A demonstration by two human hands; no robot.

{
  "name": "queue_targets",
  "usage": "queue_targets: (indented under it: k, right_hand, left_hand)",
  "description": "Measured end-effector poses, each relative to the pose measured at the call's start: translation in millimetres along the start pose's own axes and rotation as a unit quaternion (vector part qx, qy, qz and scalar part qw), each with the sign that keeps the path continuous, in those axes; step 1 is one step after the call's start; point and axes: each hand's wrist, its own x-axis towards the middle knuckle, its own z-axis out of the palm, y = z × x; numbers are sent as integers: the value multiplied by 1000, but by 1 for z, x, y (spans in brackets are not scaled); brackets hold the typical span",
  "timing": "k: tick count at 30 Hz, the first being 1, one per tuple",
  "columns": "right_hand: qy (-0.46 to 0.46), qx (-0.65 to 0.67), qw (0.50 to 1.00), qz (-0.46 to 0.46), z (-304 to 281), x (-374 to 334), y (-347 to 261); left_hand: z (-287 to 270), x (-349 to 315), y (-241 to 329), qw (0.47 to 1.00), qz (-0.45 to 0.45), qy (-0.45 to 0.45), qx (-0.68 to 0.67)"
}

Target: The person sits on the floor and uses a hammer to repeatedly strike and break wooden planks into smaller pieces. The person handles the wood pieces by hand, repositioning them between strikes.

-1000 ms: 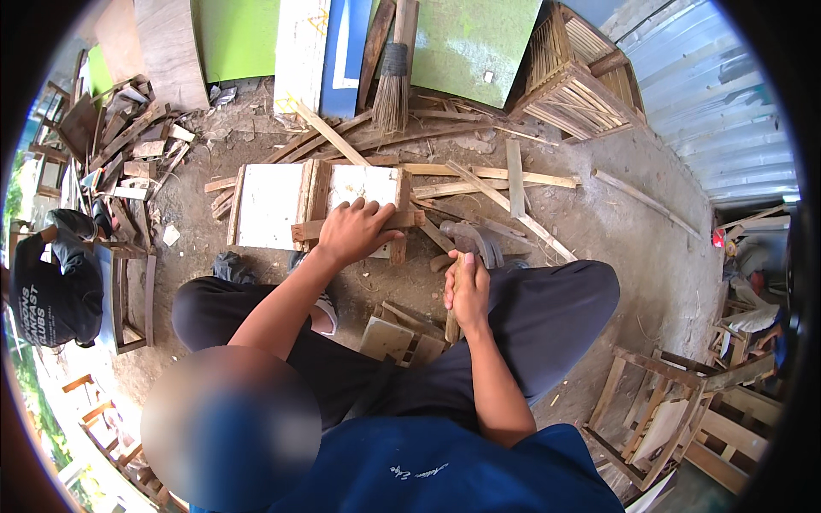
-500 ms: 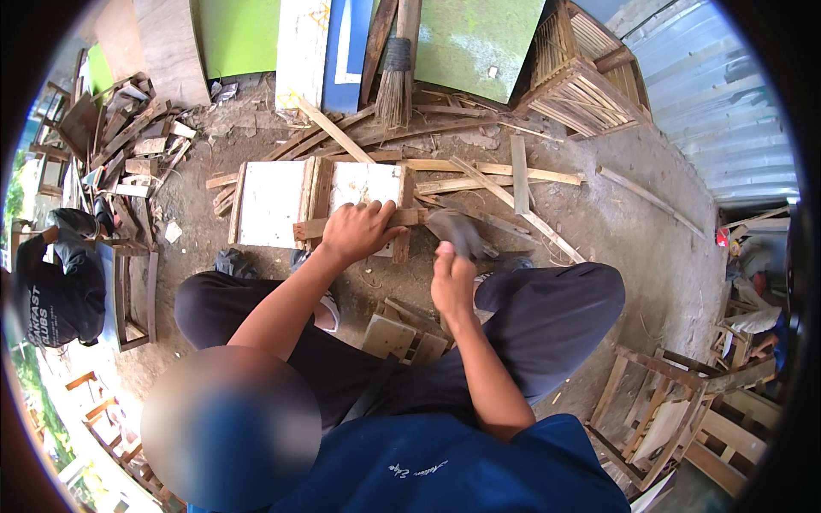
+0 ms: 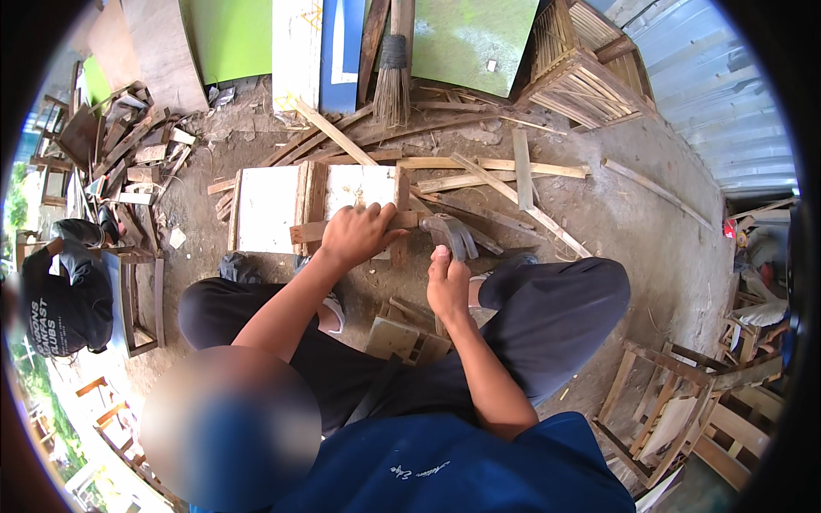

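My left hand is closed over a short wooden bar, pressing it against the near side of a wooden piece with white panels. My right hand grips a claw hammer by its handle, thumb lying along it. The hammer's grey metal head is at the right end of the bar, seemingly touching it. Most of the handle is hidden by my fist and arm. Between my legs, a small wooden frame rests on the ground.
Loose wood strips lie beyond the panelled piece. A broom leans among boards at the back. Scrap wood is heaped at far left, near a seated person. Wooden chair frames stand at right; a slatted wooden piece is at far right.
The hammer head, blurred by motion before, now shows sharply at the bar's right end, a little lower. My right hand has shifted slightly down; my left hand keeps its grip.
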Motion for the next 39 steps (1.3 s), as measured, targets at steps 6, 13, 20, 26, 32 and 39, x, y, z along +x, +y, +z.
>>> queue_targets:
  k: [6, 13, 20, 26, 32, 39]
  right_hand:
    - [24, 322, 945, -42, -30, -8, -25]
    - [70, 57, 991, -95, -11, -2, -18]
    - [40, 320, 944, -65, -29, -3, -25]
    - [64, 27, 990, -125, -14, -2, -21]
    - [73, 114, 989, -57, -23, 2, -17]
    - [227, -79, 904, -354, -9, 3, -2]
  left_hand:
    - [1, -2, 2, 1000, 1, 8, 2]
    - [1, 0, 0, 1000, 1, -6, -9]
    - [2, -1, 1, 1000, 3, 0, 2]
    - [2, 1, 1, 1000, 8, -10, 10]
    - [-2, 2, 4, 1000, -6, -5, 4]
    - [1, 3, 3, 999, -18, -22, 15]
